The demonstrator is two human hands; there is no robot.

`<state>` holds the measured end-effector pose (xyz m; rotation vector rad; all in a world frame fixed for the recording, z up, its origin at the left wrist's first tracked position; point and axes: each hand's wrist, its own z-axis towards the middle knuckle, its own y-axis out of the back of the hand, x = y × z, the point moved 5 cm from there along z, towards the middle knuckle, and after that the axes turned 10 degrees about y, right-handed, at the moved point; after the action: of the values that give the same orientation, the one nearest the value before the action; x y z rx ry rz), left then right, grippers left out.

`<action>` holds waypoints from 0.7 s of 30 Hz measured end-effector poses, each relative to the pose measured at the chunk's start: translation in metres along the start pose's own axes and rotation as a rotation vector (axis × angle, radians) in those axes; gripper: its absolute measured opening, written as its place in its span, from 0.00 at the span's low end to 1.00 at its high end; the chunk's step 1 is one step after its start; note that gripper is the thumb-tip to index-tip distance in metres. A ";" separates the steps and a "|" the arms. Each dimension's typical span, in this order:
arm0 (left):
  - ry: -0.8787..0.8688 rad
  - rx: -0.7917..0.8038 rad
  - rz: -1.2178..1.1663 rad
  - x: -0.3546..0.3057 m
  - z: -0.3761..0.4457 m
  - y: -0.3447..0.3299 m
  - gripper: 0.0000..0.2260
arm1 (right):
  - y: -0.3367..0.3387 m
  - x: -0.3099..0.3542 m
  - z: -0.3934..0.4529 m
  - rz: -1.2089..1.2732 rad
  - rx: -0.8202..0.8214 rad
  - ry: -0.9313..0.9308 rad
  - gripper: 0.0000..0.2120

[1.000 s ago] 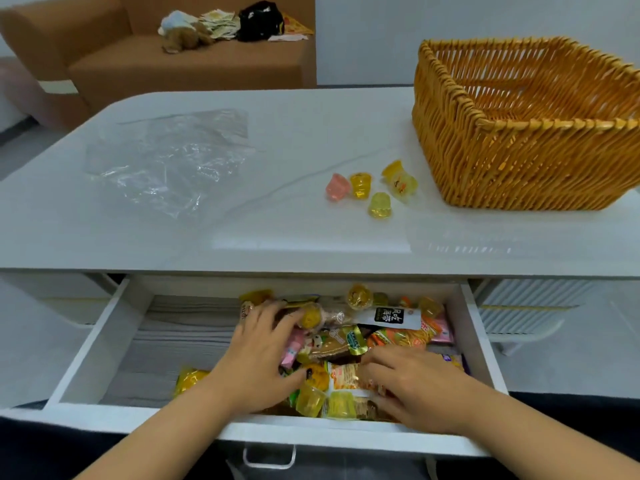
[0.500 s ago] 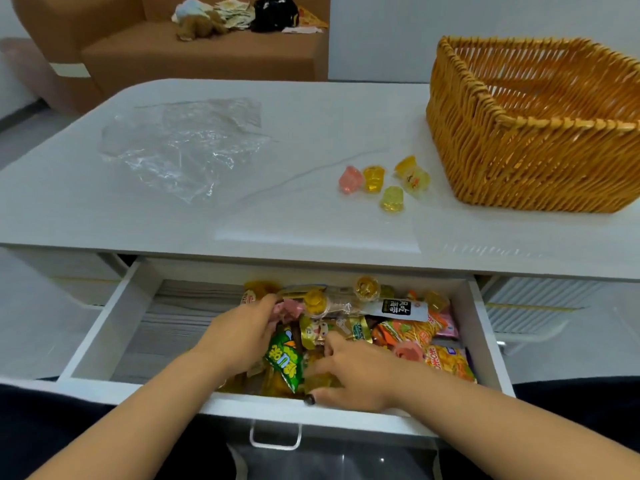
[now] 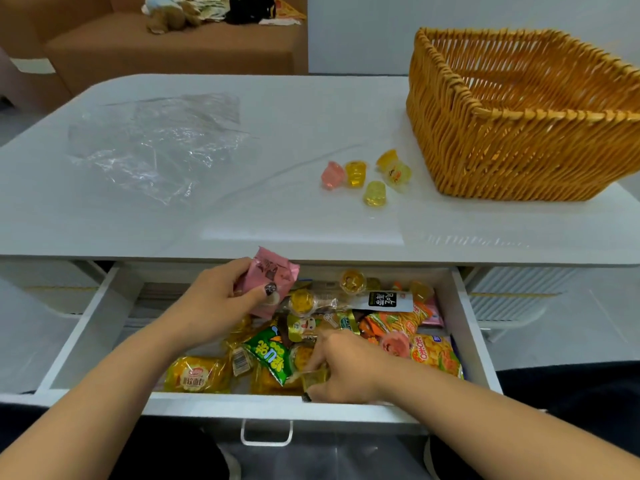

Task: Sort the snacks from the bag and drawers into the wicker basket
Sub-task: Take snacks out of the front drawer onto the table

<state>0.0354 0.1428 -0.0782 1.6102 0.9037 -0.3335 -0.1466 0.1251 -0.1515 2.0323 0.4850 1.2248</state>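
Left hand: we hold a pink packet pinched between thumb and fingers, lifted just above the far-left edge of the snack pile.
Right hand: fingers curled down around a small yellow jelly cup at the near edge of the pile; we judge it a grip, though the fingers hide most of the cup.
Drawer: pulled open below the table edge; snacks fill its right half, the left half shows bare floor.
Snacks in drawer: a green packet beside the right hand, a yellow bread pack at near left, orange packets at right, a long stick pack with a black label across the far side, several loose jelly cups.
Table: 5 jelly cups lie in a loose group just left of the basket, outside it.
Basket: far right on the table, well apart from the drawer; we see no snacks inside from this angle.
Bag: clear plastic, lying flat at far left; it looks emptied.
Step in hand: picking snacks out of the drawer, 1 per hand.
Progress: early, by our reading; most snacks sit in the drawer.
Next move: we would lift both hands clear of the table edge, carry far and right over the basket rim, then release. The 5 cups on the table also need collecting.
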 end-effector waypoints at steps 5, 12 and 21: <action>0.034 0.142 -0.336 -0.021 -0.011 -0.001 0.09 | 0.003 -0.008 -0.003 0.018 0.001 -0.056 0.13; 0.115 0.085 -0.393 -0.029 0.001 -0.009 0.09 | 0.020 -0.003 -0.008 -0.174 0.119 -0.065 0.12; 0.046 -0.196 -0.319 -0.074 0.074 -0.003 0.06 | 0.121 0.023 -0.037 -0.055 -0.085 0.087 0.09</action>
<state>0.0040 0.0470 -0.0507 1.2985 1.1942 -0.4159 -0.1726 0.0714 -0.0380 1.8883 0.5185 1.2831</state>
